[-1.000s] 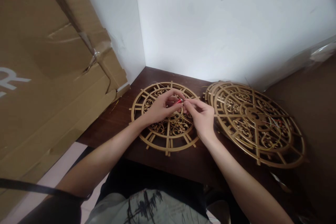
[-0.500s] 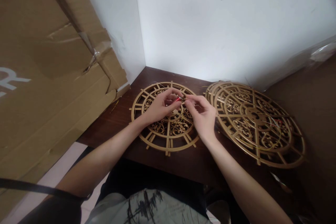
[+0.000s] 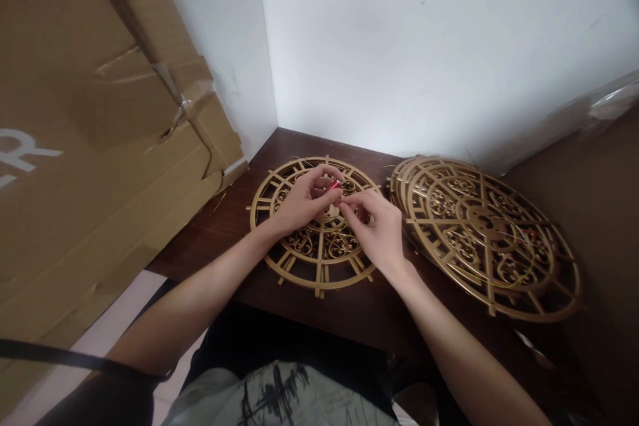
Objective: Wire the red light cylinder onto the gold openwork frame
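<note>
Above the centre of a round gold openwork frame (image 3: 319, 273), my left hand (image 3: 305, 200) holds a small red item (image 3: 335, 185) with a shiny tip between thumb and fingers. My right hand (image 3: 377, 223) is beside it, thumb and forefinger pinched together near the left thumb. Whatever sits in that right-hand pinch is too small to make out. The frame lies flat on the dark brown table (image 3: 279, 146), with both hands over its middle.
Several similar gold frames (image 3: 486, 219) are stacked at the right, with thin yellow wire and small red parts on top. A large cardboard box (image 3: 100, 146) stands at the left. A white wall (image 3: 424, 46) rises behind the table.
My right hand has moved left and slightly down, closer to my left thumb. The red item in my left hand has shifted slightly up and left. The frames stay in place.
</note>
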A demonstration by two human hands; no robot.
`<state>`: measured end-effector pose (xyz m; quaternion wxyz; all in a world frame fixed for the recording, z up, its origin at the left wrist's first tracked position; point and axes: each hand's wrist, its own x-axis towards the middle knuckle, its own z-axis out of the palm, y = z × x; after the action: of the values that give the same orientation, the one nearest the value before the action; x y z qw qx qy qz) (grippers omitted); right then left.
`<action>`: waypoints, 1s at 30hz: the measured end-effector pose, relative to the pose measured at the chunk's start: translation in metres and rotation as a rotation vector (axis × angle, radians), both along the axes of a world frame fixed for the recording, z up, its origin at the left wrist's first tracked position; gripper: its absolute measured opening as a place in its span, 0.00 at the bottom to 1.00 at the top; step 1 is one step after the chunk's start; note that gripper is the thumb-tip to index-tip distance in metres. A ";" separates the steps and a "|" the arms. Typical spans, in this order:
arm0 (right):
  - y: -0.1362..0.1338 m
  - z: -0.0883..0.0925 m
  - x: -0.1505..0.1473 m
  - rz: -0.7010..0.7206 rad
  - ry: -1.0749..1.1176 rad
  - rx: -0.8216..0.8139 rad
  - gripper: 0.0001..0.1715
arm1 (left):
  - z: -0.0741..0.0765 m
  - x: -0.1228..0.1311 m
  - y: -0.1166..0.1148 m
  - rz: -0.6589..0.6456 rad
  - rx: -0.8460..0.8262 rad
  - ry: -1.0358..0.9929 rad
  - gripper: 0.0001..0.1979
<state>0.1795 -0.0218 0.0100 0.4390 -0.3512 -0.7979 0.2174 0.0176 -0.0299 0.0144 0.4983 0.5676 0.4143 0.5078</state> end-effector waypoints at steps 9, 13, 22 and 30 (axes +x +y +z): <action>0.005 0.002 0.000 -0.001 0.144 -0.218 0.07 | 0.000 0.000 0.001 0.119 0.031 -0.041 0.12; 0.010 -0.003 0.000 0.083 0.368 -0.518 0.10 | 0.002 -0.001 0.002 0.146 0.076 -0.091 0.10; 0.001 0.002 -0.006 0.270 0.384 -0.643 0.10 | 0.000 -0.005 0.003 0.167 -0.068 -0.205 0.12; -0.004 -0.005 -0.004 0.276 0.084 -0.315 0.06 | 0.003 -0.006 0.006 0.279 -0.192 -0.295 0.13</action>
<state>0.1755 -0.0255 0.0050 0.3774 -0.2933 -0.7758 0.4120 0.0111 -0.0234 0.0174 0.5302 0.3744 0.4580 0.6074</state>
